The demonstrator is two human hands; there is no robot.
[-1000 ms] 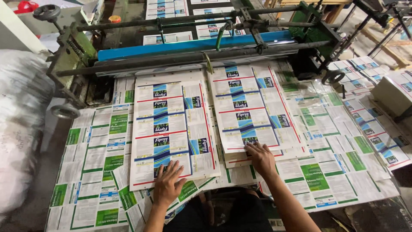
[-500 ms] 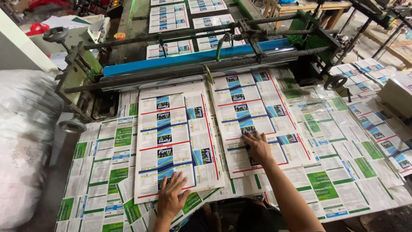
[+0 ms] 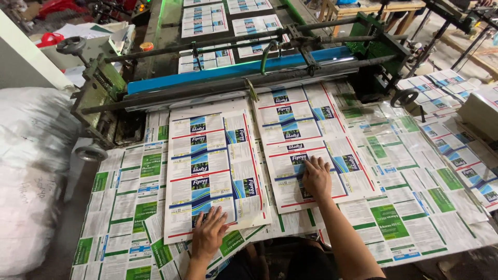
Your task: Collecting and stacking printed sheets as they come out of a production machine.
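Printed-sheet-covered table (image 3: 415,218); L hand (image 3: 208,232) pressed flat on sheet stack (image 3: 207,171) at 6 o'clock, R hand (image 3: 315,176) spread flat on 2nd stack (image 3: 306,129), nothing gripped.

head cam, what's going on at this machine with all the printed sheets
A person presses each bare hand flat on a stack of printed sheets below a machine's blue roller bar. The left hand rests on the near edge of the left stack; the right hand lies on the right stack. Green-printed sheets cover the table around them.
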